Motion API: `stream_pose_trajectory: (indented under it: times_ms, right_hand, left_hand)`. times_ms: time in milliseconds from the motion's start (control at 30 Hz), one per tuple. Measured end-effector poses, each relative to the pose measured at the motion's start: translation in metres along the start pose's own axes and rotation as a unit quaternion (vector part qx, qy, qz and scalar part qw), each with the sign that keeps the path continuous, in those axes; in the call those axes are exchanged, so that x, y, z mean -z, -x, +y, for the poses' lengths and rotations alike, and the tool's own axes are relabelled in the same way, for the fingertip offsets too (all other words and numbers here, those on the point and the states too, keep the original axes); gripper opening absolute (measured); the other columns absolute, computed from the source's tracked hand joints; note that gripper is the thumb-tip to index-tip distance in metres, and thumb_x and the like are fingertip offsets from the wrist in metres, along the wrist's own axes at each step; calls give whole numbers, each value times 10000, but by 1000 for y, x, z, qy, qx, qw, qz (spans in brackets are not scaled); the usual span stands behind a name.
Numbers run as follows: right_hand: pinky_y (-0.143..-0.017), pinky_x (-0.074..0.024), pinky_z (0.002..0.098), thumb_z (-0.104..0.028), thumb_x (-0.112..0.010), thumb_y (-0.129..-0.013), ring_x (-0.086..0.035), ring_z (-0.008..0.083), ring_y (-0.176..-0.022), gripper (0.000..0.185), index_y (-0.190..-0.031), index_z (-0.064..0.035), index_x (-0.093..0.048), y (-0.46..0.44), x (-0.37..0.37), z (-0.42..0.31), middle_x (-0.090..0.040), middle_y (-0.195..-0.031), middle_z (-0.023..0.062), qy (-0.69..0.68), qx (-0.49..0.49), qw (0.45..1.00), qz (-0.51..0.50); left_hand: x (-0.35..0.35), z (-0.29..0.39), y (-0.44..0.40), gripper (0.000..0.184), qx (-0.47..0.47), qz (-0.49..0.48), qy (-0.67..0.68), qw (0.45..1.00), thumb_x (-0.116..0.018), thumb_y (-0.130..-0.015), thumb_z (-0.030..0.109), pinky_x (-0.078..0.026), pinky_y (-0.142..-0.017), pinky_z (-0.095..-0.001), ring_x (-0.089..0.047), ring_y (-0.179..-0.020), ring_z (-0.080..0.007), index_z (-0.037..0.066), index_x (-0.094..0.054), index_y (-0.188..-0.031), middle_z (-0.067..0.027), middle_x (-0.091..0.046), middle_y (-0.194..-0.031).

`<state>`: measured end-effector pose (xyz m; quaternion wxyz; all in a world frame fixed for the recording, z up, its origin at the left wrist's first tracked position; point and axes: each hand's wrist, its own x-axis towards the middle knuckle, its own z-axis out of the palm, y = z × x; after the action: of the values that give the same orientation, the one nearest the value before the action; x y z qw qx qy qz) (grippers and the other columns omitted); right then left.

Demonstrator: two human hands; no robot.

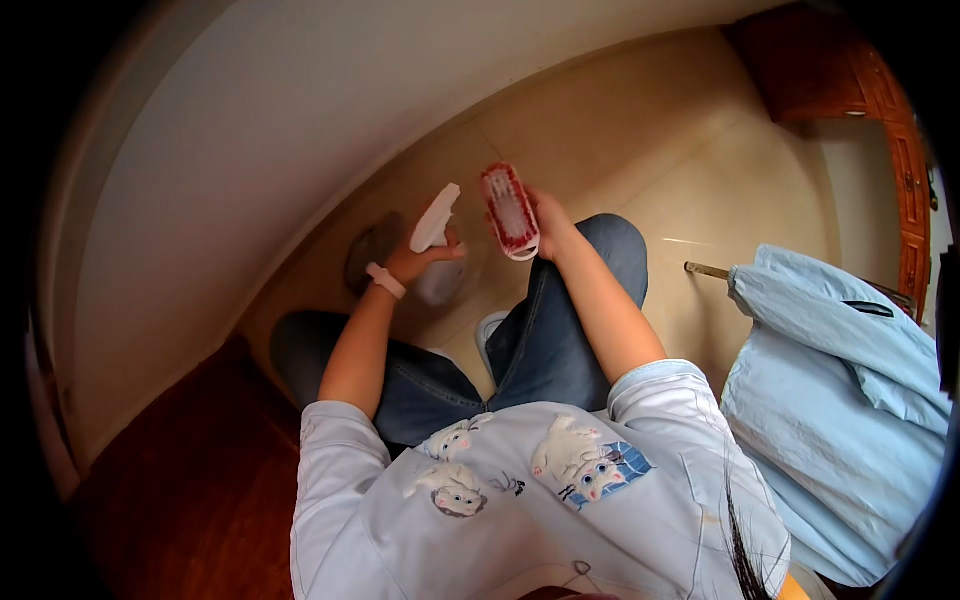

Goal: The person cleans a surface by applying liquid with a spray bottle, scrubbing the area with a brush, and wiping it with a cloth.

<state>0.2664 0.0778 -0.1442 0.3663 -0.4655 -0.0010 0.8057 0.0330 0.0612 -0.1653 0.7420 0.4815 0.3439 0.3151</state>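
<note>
My left hand point(418, 262) is closed around a spray bottle with a white trigger head point(435, 220). The bottle's translucent body point(440, 285) shows blurred below the hand. My right hand point(550, 225) grips a scrub brush point(510, 208) by its side, bristles facing up. Red bristles ring a whitish middle, and a white loop forms the brush's near end. Spray head and brush are a short gap apart, both held over the floor in front of my knees.
A blurred dark object point(368, 255) is on the floor behind my left hand. The pale wall point(230, 160) curves along the left. Light blue fabric point(830, 390) hangs at the right, near wooden cabinets point(910, 190). Dark reddish wood point(200, 480) lies at lower left.
</note>
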Motion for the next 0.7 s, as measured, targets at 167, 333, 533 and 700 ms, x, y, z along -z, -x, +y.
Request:
stream_pose_trajectory:
  times_ms: [167, 333, 533, 700]
  right_hand:
    - [-648, -545, 431, -335, -303, -973, -634, 281, -808, 428, -1180, -28, -517, 1, -14, 3, -625, -1027, 151, 65, -63, 991, -99]
    - [-698, -544, 422, -330, -326, -975, -629, 279, -867, 427, -1199, -14, -504, -8, -25, 12, -612, -1063, 169, 56, -44, 992, -100]
    - [-751, -535, 409, -322, -343, -975, -623, 272, -906, 415, -1189, -8, -508, -18, -28, 17, -604, -1087, 167, 67, -50, 995, -51]
    - [-708, -540, 447, -325, -351, -973, -612, 303, -933, 407, -1202, -21, -493, -15, -31, 13, -596, -1097, 165, 55, -77, 992, -89]
  left_hand:
    - [8, 21, 5, 553, 2, -43, 9, 999, -707, -697, 30, -443, -750, -251, -529, -845, -111, 64, -527, -1219, -6, -556, -1001]
    - [4, 27, 6, 544, 81, 10, 61, 995, -667, -715, 41, -481, -712, -300, -558, -805, -155, 32, -499, -1232, -56, -551, -1007]
    - [9, 21, 8, 545, 71, 46, 109, 990, -678, -701, 49, -481, -697, -305, -559, -773, -161, 38, -515, -1221, -56, -573, -869]
    - [11, 28, 8, 434, 83, 59, 72, 992, -673, -694, 44, -477, -682, -311, -561, -744, -169, 30, -559, -1113, -63, -574, -846]
